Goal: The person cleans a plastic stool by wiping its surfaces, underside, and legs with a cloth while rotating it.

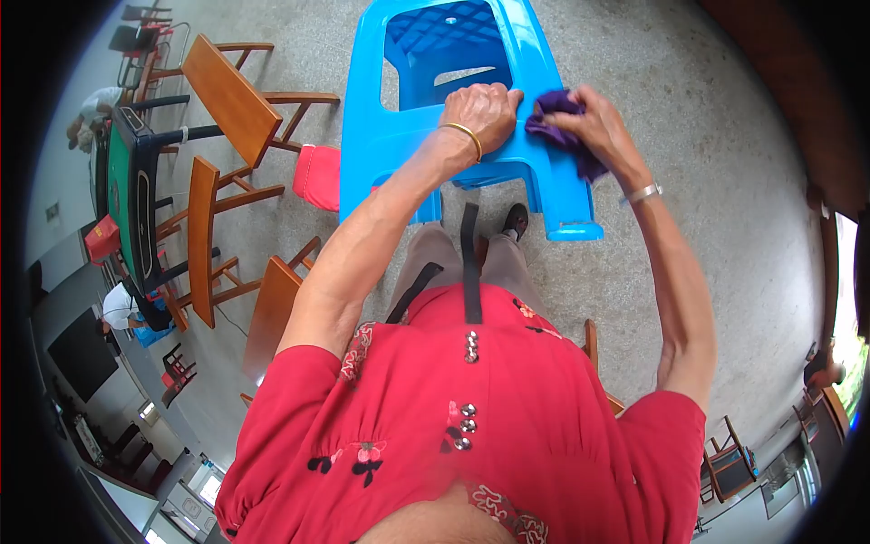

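A blue plastic stool is tipped over in front of me, with its legs and hollow side toward my body. My left hand, with a gold bangle at the wrist, is closed on a bar of the stool. In my right hand a bunched purple cloth is gripped. That cloth lies against the outer side of a stool leg, just right of my left hand. The fingertips of my left hand are partly hidden behind the bar.
Brown wooden chairs or benches stand on the left, near a green-topped table. Something red sits beside the stool. Other people are at the far left. Grey speckled floor spreads to the right.
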`<state>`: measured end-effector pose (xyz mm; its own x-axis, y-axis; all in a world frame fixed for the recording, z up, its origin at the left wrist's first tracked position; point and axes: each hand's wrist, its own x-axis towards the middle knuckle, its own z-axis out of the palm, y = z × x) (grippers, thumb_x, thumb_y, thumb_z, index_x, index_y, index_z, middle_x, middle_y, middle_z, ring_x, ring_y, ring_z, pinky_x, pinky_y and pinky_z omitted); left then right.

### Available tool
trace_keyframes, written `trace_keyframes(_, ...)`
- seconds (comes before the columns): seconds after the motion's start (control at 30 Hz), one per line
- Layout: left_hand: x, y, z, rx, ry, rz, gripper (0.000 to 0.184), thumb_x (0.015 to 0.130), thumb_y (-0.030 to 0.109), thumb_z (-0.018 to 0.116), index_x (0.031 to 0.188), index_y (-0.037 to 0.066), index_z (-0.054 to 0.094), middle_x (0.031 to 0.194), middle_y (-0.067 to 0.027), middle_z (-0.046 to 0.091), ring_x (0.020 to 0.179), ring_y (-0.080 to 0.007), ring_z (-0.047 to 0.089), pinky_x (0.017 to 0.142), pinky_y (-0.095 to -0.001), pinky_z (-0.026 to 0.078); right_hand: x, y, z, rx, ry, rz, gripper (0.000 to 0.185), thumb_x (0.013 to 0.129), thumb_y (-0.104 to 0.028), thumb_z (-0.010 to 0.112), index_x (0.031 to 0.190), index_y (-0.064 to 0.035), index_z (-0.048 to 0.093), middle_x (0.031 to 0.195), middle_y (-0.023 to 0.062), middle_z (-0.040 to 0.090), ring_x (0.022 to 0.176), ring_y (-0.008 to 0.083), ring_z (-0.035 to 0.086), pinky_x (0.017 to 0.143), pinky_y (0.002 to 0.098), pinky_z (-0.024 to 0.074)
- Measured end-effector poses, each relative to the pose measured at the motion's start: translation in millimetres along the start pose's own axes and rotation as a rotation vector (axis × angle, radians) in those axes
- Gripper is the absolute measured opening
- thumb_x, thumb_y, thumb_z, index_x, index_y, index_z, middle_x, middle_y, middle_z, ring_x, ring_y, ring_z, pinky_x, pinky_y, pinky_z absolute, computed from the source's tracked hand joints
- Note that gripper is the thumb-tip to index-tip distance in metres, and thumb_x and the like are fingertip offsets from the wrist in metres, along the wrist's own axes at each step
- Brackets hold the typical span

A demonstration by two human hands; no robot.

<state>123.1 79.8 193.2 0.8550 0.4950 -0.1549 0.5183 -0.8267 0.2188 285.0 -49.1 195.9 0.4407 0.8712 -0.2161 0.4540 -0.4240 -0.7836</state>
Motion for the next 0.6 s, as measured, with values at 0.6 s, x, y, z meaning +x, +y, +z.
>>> trace_keyframes(0.6,9.8,-0.2,12.0,0.255,0.054,0.252,0.021,0.091,0.014,0.049,0.107,0.005,0.06,0.084,-0.0145,0.063,0.074,-0.0329,0.066,0.06,-0.0443,0.054,12.3,28.6,24.3,0.035,0.383,-0.094,0.044,0.076,-0.04,0.075,0.086,0.0002,0.06,0.087,0.0187,0.065,0.076,0.0358,0.063,0.065,0.0423,0.0483)
